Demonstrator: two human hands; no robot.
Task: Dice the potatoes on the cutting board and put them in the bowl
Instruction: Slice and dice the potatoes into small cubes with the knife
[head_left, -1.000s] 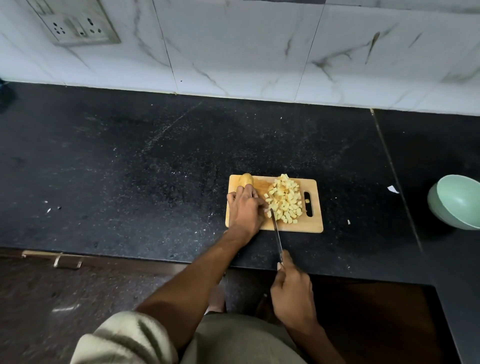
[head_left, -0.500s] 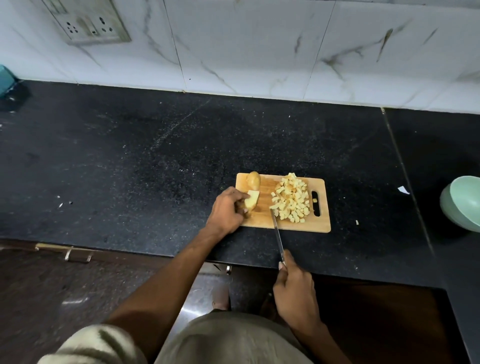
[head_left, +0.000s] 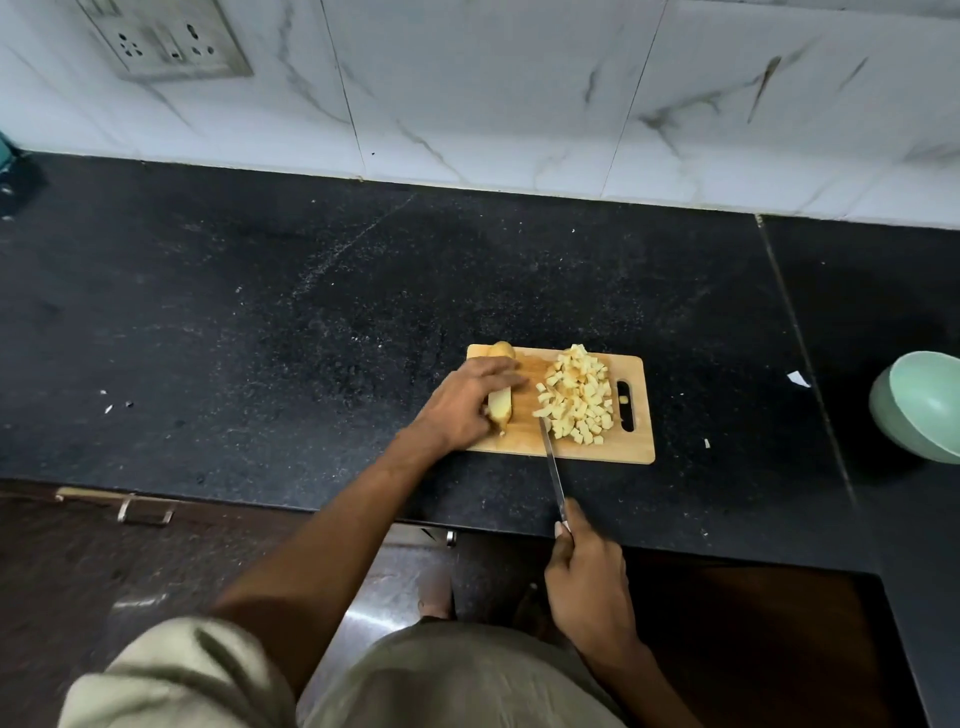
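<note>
A wooden cutting board (head_left: 524, 444) lies on the black counter. A heap of diced potato (head_left: 576, 395) covers its right half. My left hand (head_left: 465, 402) holds a cut potato piece (head_left: 500, 408) on the board's left side, fingers laid over it. Another potato piece (head_left: 503, 349) sits at the board's far left corner, partly behind my fingers. My right hand (head_left: 587, 577) grips the handle of a knife (head_left: 551, 465); its blade tip rests on the board at the near edge of the dice. A pale green bowl (head_left: 922, 405) stands at the right edge, cut off by the frame.
The black counter (head_left: 260, 322) stretches left and behind the board, with small scraps scattered on it. A white paper scrap (head_left: 797, 379) lies between board and bowl. A marble-tiled wall with a socket plate (head_left: 166, 39) rises behind. A drawer handle (head_left: 119, 504) is below left.
My left hand left the dice heap, picked up a cut potato piece at the board's left edge and has set it down further onto the board. The knife barely moved.
</note>
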